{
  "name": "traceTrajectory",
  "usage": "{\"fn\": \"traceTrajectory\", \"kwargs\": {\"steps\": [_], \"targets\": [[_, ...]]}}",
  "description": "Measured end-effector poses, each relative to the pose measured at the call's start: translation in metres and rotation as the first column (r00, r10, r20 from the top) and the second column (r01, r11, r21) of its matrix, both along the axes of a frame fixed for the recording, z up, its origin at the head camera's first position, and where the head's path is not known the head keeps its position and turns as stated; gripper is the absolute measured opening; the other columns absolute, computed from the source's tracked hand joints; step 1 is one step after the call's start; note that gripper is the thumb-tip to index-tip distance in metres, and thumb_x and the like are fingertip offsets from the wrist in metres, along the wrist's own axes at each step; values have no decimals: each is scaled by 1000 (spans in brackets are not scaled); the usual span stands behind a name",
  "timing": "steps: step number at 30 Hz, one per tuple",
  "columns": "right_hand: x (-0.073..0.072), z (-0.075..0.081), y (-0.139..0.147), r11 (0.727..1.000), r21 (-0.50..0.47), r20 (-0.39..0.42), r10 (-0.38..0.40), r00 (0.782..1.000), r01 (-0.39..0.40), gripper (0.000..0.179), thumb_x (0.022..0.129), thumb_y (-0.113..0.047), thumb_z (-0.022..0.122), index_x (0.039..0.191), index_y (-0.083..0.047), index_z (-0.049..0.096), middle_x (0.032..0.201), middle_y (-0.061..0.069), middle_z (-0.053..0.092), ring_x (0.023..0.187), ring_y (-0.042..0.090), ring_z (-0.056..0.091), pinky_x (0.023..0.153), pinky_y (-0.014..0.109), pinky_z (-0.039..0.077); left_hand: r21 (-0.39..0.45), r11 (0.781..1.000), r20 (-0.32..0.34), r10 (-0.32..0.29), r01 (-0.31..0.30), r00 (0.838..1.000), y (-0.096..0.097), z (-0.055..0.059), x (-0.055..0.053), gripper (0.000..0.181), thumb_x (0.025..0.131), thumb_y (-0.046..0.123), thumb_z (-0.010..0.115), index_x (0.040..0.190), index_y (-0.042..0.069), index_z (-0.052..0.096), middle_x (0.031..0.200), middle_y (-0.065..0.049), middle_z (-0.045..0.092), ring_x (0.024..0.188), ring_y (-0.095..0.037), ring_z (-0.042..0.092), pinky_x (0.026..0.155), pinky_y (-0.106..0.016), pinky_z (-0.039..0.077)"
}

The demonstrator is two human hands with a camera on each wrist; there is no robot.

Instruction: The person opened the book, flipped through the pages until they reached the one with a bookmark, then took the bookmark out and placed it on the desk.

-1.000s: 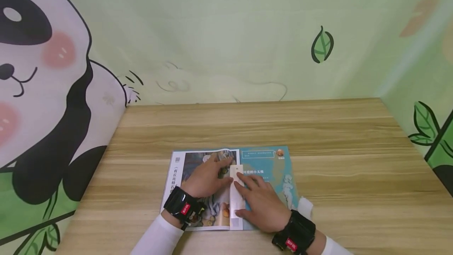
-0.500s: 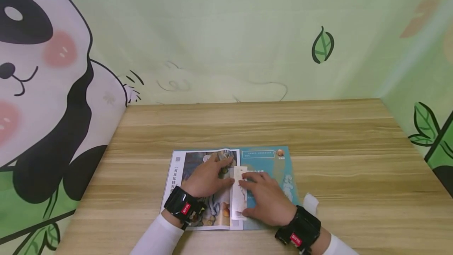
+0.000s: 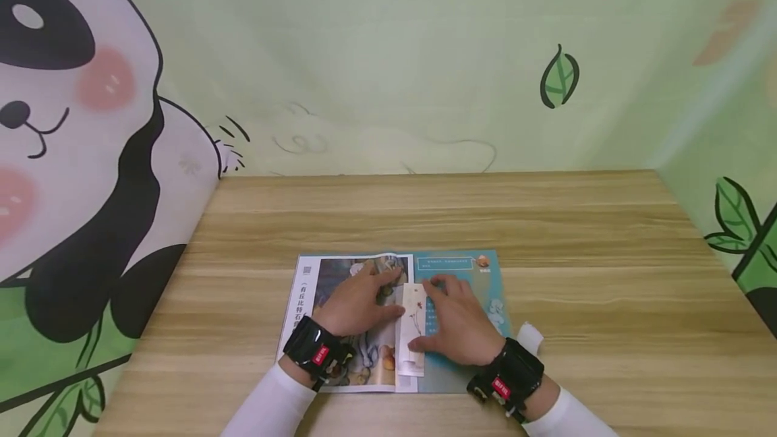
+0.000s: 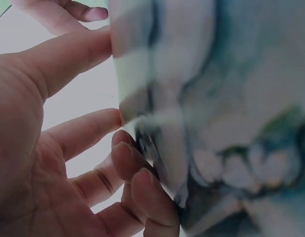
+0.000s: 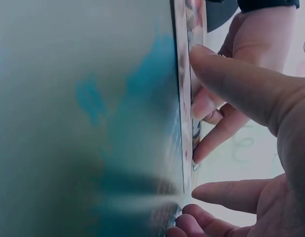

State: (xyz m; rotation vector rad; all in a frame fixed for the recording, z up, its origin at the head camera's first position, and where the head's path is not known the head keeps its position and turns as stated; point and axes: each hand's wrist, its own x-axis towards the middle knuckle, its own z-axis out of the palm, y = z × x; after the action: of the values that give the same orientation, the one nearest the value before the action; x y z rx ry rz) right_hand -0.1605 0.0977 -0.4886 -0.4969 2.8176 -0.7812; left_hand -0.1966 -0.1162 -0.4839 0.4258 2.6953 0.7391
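Note:
An open magazine (image 3: 454, 373) lies on the wooden table, its left page bearing a painting and its right page blue. Across the inner fold lies a narrow white bookmark (image 3: 413, 336) with a thin plant drawing. My left hand (image 3: 358, 303) rests spread on the left page, its thumb tip at the bookmark's left edge. In the left wrist view, several fingers (image 4: 88, 133) touch the painted page. On the bookmark's right side is my right hand (image 3: 464, 326), thumb on its lower part and index fingertip by its upper right edge. The right wrist view shows the thumb (image 5: 231, 79) extended over the bookmark's edge.
The wooden table (image 3: 607, 275) extends behind and to both sides of the magazine. A green wall covering (image 3: 364, 66) with a large panda picture (image 3: 136, 174) stands behind and to the left. Black bands (image 3: 512, 376) sit on both wrists.
The bookmark has slid slightly right, and its plant drawing now shows more. My right hand has shifted right and drawn its fingers off the bookmark's face. The left hand stays put.

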Motion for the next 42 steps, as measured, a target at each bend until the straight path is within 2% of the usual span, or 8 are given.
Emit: {"fn": "traceTrajectory", "kwargs": {"steps": [6,15,19,31,34,37,42], "targets": [[-6,-2,0,999,-29,25,-28,999,28,100,66,-46,97,148,-6,55,149,18,44,133,38,43,105,54,48,-2,1000,6,-10,10,1000,1,-2,0,73,89,46,79,154,29,51,133,-16,55,87,-24,59,66,-32,49],[-12,2,-2,996,-64,74,-62,995,67,100,58,-38,102,142,-10,57,149,17,42,131,36,43,103,53,49,-13,1000,-13,-3,3,1000,1,0,0,68,92,47,75,154,29,51,142,-19,55,100,-29,63,77,-40,56],[-13,4,-3,994,-65,107,-75,991,83,100,56,-33,103,142,-12,56,148,15,42,130,34,42,103,51,48,-9,1000,-10,-2,1,1000,1,1,-1,63,96,48,70,153,29,52,137,-18,56,95,-28,61,74,-38,54],[-10,4,-4,995,-74,83,-67,994,73,105,54,-27,104,141,-9,50,138,13,50,125,31,46,106,49,44,-1,1000,-6,-16,16,1000,1,1,0,61,99,47,66,154,25,52,129,-16,56,86,-24,58,65,-32,48],[-10,4,-5,994,-83,97,-65,993,73,103,56,-26,104,141,-10,48,134,9,53,120,28,47,101,44,44,8,1000,6,-6,6,1000,0,1,0,62,98,49,66,154,27,51,128,-15,56,87,-24,58,65,-32,48],[-10,4,-6,992,-100,121,-65,991,77,101,58,-24,103,140,-13,47,127,4,55,111,23,46,90,38,42,13,1000,8,-4,4,1000,0,1,1,62,98,49,66,154,27,51,126,-14,56,87,-25,57,65,-33,48],[-9,4,-6,988,-124,163,-66,984,87,102,60,-20,102,144,-15,44,118,-3,55,103,20,44,81,35,36,5,1000,-14,-13,13,1000,0,0,0,62,99,51,65,154,27,52,135,-17,56,94,-27,60,75,-39,53]]}}
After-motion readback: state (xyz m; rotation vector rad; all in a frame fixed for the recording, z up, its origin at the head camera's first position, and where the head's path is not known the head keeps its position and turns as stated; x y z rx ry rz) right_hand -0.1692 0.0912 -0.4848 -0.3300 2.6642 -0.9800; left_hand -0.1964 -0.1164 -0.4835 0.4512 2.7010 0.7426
